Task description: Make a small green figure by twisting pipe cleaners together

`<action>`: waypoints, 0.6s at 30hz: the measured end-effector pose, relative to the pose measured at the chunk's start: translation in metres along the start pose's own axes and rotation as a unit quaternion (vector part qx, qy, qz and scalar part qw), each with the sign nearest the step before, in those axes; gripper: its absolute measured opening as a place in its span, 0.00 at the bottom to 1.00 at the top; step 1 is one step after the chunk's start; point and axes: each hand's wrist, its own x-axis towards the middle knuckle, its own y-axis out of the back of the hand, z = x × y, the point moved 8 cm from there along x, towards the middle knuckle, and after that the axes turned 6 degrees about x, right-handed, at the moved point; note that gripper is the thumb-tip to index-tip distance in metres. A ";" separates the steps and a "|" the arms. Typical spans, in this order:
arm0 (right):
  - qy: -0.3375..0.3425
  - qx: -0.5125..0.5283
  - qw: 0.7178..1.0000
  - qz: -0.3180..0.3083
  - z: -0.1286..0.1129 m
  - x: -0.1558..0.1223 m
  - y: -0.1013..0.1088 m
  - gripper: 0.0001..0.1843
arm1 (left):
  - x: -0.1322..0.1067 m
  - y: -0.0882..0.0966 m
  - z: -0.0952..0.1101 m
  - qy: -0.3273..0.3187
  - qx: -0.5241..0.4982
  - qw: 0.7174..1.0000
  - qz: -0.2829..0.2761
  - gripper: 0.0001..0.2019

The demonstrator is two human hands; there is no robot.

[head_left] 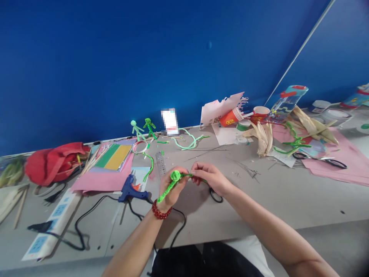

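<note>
My left hand point(171, 188), with a red bead bracelet at the wrist, is closed around a bright green pipe-cleaner figure point(175, 176). The figure has a coiled round head, and one fuzzy limb runs down across the back of that hand. My right hand point(210, 176) pinches a thin green strand that stretches from the figure between both hands. Its fingertips almost touch the left ones. Below the right hand, a dark scissor handle point(216, 195) shows, and the hand hides the rest. A metal ruler point(160, 163) lies just beyond my left hand.
Left are a blue glue gun point(133, 190) with a looping cord, a white power strip point(54, 221), coloured sheets point(112, 157) and a red bag point(57, 162). Two green figures point(150, 128) stand by the wall. Right are black-handled scissors point(336, 163), dried husks point(263, 139) and paper cups point(230, 116).
</note>
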 end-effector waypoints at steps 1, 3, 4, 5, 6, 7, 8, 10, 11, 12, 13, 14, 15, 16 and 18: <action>0.047 -0.060 0.997 0.011 -0.008 -0.002 0.000 0.10 | 0.000 0.002 -0.005 0.024 -0.008 1.000 0.010 0.05; 0.174 -0.211 0.961 0.038 -0.031 -0.009 -0.002 0.06 | 0.000 0.005 -0.012 0.059 -0.019 0.998 0.031 0.05; 0.239 -0.285 0.927 0.047 -0.041 -0.014 -0.006 0.05 | 0.000 0.006 -0.014 0.066 -0.022 0.997 0.037 0.05; 0.297 -0.348 0.888 0.050 -0.049 -0.020 -0.012 0.05 | 0.001 0.007 -0.015 0.067 -0.026 0.997 0.039 0.05; 0.340 -0.398 0.851 0.046 -0.054 -0.024 -0.018 0.06 | 0.001 0.006 -0.015 0.064 -0.029 0.997 0.038 0.05; 0.370 -0.431 0.822 0.040 -0.056 -0.027 -0.022 0.07 | 0.001 0.006 -0.015 0.061 -0.032 0.997 0.037 0.05; 0.387 -0.451 0.804 0.036 -0.057 -0.029 -0.025 0.08 | 0.001 0.005 -0.015 0.058 -0.034 0.997 0.036 0.05; 0.397 -0.464 0.791 0.037 -0.058 -0.029 -0.026 0.08 | 0.001 0.005 -0.015 0.057 -0.035 0.997 0.033 0.05; 0.397 -0.463 0.792 0.036 -0.058 -0.029 -0.025 0.08 | 0.001 0.004 -0.014 0.058 -0.036 0.997 0.032 0.05; 0.398 -0.457 0.795 0.035 -0.058 -0.028 -0.025 0.07 | 0.001 0.004 -0.014 0.060 -0.038 0.997 0.029 0.04; 0.399 -0.449 0.799 0.035 -0.059 -0.028 -0.024 0.07 | 0.001 0.004 -0.013 0.062 -0.040 0.997 0.026 0.05; 0.399 -0.441 0.803 0.034 -0.059 -0.028 -0.024 0.07 | 0.000 0.003 -0.013 0.063 -0.042 0.997 0.023 0.05; 0.398 -0.431 0.809 0.033 -0.060 -0.028 -0.023 0.07 | 0.000 0.003 -0.012 0.065 -0.047 0.997 0.022 0.05; 0.395 -0.419 0.817 0.033 -0.060 -0.027 -0.022 0.06 | 0.001 0.003 -0.011 0.065 -0.053 0.996 0.022 0.05; 0.380 -0.387 0.839 0.035 -0.060 -0.025 -0.019 0.05 | 0.001 0.004 -0.009 0.062 -0.064 0.996 0.029 0.05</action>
